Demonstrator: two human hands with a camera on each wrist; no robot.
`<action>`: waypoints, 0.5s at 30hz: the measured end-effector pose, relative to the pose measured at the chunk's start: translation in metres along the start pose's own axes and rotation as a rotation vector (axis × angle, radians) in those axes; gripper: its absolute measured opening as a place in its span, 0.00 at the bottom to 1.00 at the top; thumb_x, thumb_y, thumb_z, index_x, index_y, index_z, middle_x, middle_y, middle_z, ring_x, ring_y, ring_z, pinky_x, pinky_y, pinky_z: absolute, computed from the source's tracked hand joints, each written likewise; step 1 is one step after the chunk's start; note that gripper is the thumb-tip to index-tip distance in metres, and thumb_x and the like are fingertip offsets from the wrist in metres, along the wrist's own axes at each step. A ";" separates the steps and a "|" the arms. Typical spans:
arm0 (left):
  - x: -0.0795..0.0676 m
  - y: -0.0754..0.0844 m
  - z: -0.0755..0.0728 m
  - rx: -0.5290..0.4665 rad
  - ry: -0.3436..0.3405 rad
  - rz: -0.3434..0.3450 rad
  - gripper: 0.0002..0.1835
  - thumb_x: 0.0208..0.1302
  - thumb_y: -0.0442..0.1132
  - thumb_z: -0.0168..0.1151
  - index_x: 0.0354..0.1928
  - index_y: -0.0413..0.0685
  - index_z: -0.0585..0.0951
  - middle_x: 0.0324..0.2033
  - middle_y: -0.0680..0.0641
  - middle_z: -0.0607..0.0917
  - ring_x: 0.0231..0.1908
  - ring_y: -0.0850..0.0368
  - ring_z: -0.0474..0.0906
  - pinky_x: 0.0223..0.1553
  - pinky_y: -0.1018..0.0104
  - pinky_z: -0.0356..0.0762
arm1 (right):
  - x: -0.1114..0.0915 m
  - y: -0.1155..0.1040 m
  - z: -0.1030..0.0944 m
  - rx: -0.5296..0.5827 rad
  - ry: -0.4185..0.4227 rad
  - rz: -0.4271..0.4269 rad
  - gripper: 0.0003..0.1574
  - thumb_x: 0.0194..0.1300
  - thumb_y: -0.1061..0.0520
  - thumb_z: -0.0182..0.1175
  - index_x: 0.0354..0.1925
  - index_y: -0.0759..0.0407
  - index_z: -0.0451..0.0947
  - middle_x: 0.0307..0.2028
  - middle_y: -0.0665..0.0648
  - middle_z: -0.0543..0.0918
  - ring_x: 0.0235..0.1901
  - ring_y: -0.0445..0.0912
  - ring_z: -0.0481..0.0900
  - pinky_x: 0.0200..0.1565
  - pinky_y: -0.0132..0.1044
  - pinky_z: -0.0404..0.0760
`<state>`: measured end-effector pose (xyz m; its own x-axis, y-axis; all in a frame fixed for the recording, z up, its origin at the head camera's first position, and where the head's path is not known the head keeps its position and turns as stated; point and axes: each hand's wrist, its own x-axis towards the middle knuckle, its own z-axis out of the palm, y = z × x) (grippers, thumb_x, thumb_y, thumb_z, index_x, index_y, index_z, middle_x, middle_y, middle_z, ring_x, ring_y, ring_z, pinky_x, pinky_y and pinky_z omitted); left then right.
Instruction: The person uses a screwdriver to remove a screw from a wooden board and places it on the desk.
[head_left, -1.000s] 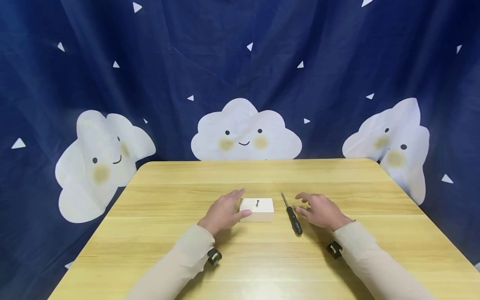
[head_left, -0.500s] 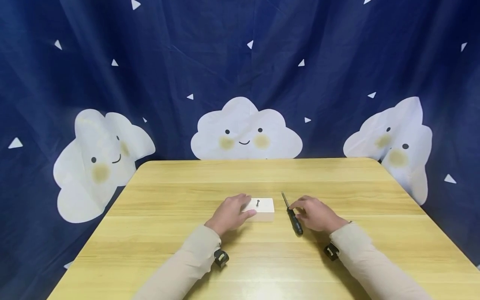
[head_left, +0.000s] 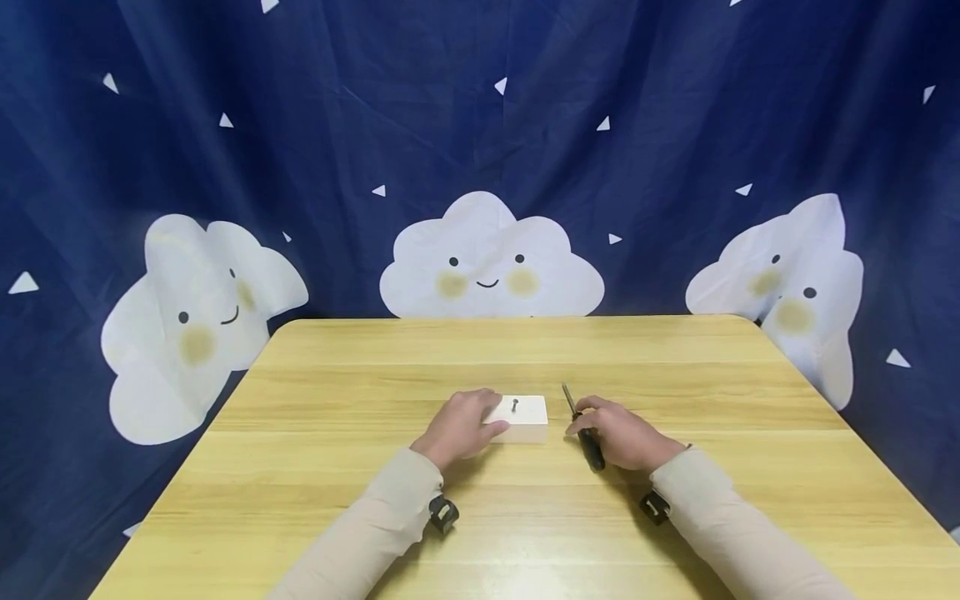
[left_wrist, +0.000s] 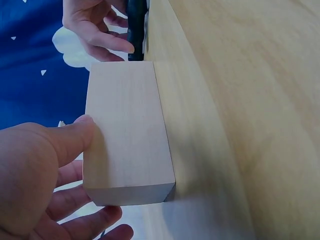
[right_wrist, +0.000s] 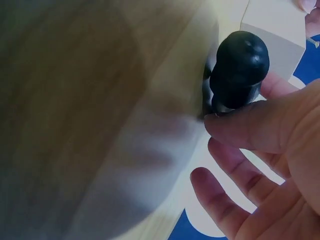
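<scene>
A pale wooden block (head_left: 529, 429) lies on the table, with a small dark screw (head_left: 515, 406) standing in its top. My left hand (head_left: 457, 429) grips the block's left end, the thumb on the near side and the fingers round the far side, as the left wrist view shows along the block (left_wrist: 125, 125). To the right of it lies a black-handled screwdriver (head_left: 592, 452), its metal shaft pointing away from me. My right hand (head_left: 626, 435) holds the handle between thumb and index finger; the right wrist view shows the thumb at the rounded handle (right_wrist: 242, 62), other fingers spread.
The light wood table (head_left: 510, 533) reaches back to a dark blue curtain (head_left: 480, 100) printed with white clouds and triangles. Black wrist cameras sit under both cuffs, the left one (head_left: 443, 514) close over the tabletop.
My left hand has moved right and closed on the block's end. The right hand has moved left from beside the screwdriver and now holds its handle. Block and screwdriver lie where they were.
</scene>
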<state>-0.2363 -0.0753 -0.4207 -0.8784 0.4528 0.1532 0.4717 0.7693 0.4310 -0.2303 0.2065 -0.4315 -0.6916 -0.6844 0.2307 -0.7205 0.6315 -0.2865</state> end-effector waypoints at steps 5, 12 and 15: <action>0.001 -0.001 -0.001 -0.002 -0.005 0.003 0.26 0.64 0.47 0.65 0.60 0.39 0.77 0.58 0.41 0.79 0.58 0.44 0.74 0.61 0.54 0.69 | 0.002 -0.002 0.001 0.007 -0.030 0.022 0.28 0.52 0.83 0.55 0.41 0.58 0.86 0.49 0.67 0.77 0.45 0.57 0.80 0.46 0.46 0.82; 0.003 0.000 -0.002 -0.021 -0.016 -0.013 0.26 0.63 0.46 0.66 0.59 0.38 0.77 0.57 0.41 0.79 0.58 0.44 0.74 0.61 0.54 0.69 | 0.000 0.002 0.002 0.020 -0.038 0.006 0.24 0.50 0.81 0.59 0.34 0.57 0.88 0.50 0.68 0.78 0.49 0.59 0.79 0.47 0.47 0.82; 0.004 0.000 -0.003 -0.022 -0.026 -0.024 0.27 0.63 0.46 0.66 0.59 0.38 0.77 0.57 0.42 0.80 0.58 0.45 0.75 0.61 0.54 0.70 | 0.000 0.004 0.001 0.032 -0.035 0.009 0.22 0.50 0.81 0.60 0.32 0.57 0.87 0.50 0.67 0.79 0.50 0.60 0.78 0.49 0.47 0.81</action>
<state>-0.2397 -0.0746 -0.4176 -0.8871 0.4457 0.1198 0.4482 0.7700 0.4541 -0.2330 0.2082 -0.4334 -0.6953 -0.6915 0.1959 -0.7120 0.6258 -0.3185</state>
